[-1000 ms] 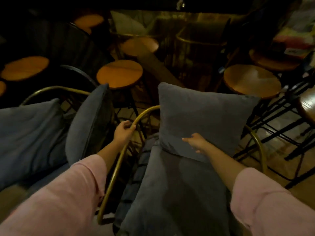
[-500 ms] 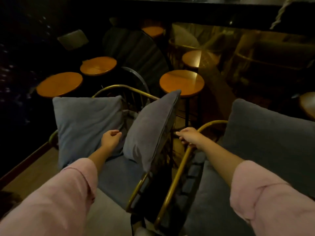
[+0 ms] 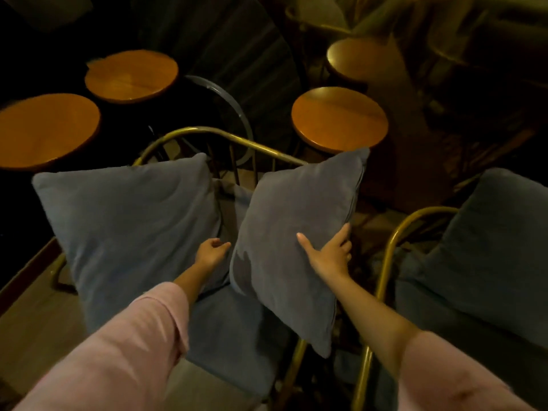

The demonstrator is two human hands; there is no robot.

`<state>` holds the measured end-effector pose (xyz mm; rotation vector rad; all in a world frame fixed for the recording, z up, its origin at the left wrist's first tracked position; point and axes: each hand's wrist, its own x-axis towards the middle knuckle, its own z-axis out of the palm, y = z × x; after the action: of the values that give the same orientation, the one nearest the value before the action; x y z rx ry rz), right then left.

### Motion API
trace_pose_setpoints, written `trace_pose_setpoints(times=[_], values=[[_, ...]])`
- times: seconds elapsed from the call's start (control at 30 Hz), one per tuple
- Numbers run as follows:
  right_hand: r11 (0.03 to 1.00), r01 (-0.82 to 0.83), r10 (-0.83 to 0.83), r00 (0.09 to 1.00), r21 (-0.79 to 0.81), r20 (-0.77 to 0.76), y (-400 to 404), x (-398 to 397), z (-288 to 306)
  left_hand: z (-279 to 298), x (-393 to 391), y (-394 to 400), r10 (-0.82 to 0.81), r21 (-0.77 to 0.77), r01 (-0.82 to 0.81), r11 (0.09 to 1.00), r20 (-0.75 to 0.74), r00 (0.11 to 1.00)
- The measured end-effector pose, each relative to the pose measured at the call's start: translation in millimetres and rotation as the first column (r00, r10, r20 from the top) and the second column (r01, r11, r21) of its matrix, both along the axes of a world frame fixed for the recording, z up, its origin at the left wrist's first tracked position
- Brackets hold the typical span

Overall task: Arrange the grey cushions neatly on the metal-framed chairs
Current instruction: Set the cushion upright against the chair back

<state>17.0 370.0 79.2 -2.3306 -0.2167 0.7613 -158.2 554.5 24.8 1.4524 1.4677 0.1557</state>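
Right hand (image 3: 330, 256) grips tilted grey cushion (image 3: 293, 232) on chair (image 3: 207, 132)

No readable text, label, brand, number or sign anywhere around my hands. Light too dim, picture too soft for any fine print.
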Motion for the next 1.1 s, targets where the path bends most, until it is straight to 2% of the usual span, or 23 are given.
trace_pose_setpoints(times=[0.2,0.3,0.4,0.53,0.63,0.9,1.03,1.1], values=[[0.999,0.032,-0.022,0.958,-0.029,0.286,13,1,-32,-53,49,51,-0.032,-0.103,0.035,0.994,0.025,0.999],[1.0,0.021,-0.021,0.947,0.005,0.321,14,12,-46,-84,75,65,-0.037,-0.156,0.041,0.987,0.032,0.999],[0.998,0.037,-0.053,0.938,0.054,0.343,16,20,-54,-101,96,74,-0.011,-0.202,0.032,0.979,0.103,0.995],[0.997,0.064,-0.077,0.933,0.048,0.351,17,24,-65,-127,113,90,0.089,-0.333,-0.024,0.942,0.18,0.98],[0.996,0.077,-0.088,0.926,0.043,0.366,18,29,-76,-145,125,93,0.091,-0.463,0.053,0.885,0.282,0.955],[0.987,0.085,-0.122,0.946,0.133,0.302,9,42,-86,-148,134,87,0.044,-0.406,0.124,0.905,0.38,0.924],[0.955,0.114,-0.163,0.973,0.273,0.165,-10,40,-76,-125,105,92,0.099,-0.374,0.035,0.927,0.333,0.938],[0.938,0.114,-0.164,0.978,0.326,0.131,-19,36,-68,-109,89,93,0.138,-0.342,-0.043,0.939,0.258,0.956]])
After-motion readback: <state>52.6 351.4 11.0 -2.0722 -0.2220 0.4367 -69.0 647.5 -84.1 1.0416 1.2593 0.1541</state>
